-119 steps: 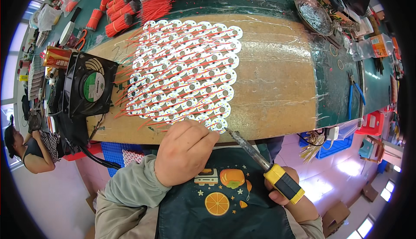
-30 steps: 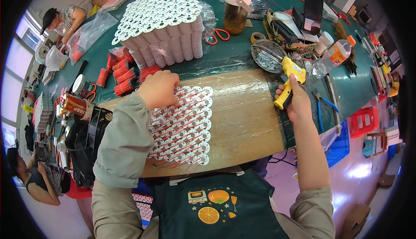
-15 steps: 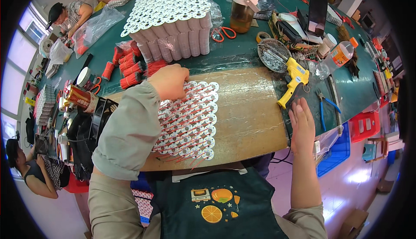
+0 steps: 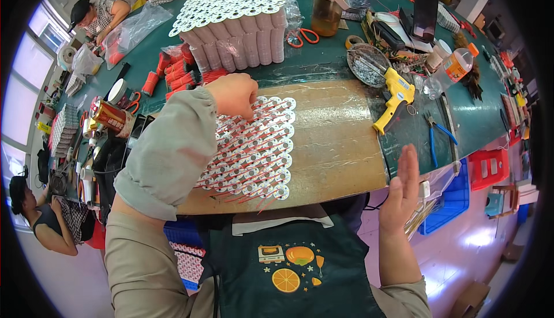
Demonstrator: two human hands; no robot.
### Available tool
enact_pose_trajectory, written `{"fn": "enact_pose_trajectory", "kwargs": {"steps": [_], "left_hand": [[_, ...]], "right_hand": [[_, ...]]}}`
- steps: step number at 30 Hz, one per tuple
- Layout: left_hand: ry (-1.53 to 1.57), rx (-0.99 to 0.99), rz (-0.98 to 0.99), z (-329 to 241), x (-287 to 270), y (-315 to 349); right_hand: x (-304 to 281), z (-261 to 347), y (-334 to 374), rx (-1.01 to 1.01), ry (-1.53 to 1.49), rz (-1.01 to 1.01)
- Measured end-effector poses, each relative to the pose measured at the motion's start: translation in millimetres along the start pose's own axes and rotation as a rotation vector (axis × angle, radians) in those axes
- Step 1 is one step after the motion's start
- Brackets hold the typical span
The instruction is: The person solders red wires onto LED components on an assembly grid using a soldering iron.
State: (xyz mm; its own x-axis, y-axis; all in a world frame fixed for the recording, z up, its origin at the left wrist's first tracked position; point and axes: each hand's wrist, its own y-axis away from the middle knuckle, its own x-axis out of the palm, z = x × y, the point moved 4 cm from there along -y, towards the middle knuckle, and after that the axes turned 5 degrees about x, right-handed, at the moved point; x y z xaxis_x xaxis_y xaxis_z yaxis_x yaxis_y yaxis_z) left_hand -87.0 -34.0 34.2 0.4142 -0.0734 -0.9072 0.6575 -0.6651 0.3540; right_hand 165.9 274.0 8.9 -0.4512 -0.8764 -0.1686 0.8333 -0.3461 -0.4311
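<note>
A flat sheet of joined white discs (image 4: 262, 151), with red wires laid in slanting rows over it, lies on the brown board (image 4: 329, 139). My left hand (image 4: 235, 94) is closed over the sheet's far edge; its fingertips face away, so what they hold is hidden. My right hand (image 4: 402, 188) is held up off the board's right edge, palm turned inward, fingers stretched and holding nothing. Beyond it, a yellow hot-glue gun (image 4: 398, 93) rests on the table with its nozzle by a round dish (image 4: 366, 64). Bundles of red wires (image 4: 176, 73) lie beyond my left hand.
A tall block of white-topped cylinders (image 4: 236, 35) stands at the back. Blue pliers (image 4: 440, 136), a plastic bottle (image 4: 456, 67), a jug of brown liquid (image 4: 327, 9) and red-handled scissors (image 4: 303, 37) are on the green table. Two people sit at the left.
My right hand has drawn back toward me from beside the glue gun's handle. My left hand stays at the sheet's far edge. The whole view has shifted slightly.
</note>
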Motion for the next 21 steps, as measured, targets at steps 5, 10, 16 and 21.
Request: {"fn": "enact_pose_trajectory", "kwargs": {"steps": [5, 10, 16, 21], "left_hand": [[-0.071, 0.055, -0.124, -1.2, 2.0, 3.6], [0.054, 0.008, -0.044, -0.1, 4.3, 0.2], [0.122, 0.038, -0.076, -9.9, -13.5, 5.4], [0.146, 0.094, -0.025, -34.6, -74.8, 16.7]], "right_hand": [[34.3, 11.7, 24.3, 0.349, -0.507, 0.244], [76.0, 14.6, 23.0, 0.87, -1.075, 0.463], [85.8, 10.3, 10.6, 0.92, -0.977, 0.493], [76.9, -3.4, -1.1, 0.942, -0.889, 0.399]]}}
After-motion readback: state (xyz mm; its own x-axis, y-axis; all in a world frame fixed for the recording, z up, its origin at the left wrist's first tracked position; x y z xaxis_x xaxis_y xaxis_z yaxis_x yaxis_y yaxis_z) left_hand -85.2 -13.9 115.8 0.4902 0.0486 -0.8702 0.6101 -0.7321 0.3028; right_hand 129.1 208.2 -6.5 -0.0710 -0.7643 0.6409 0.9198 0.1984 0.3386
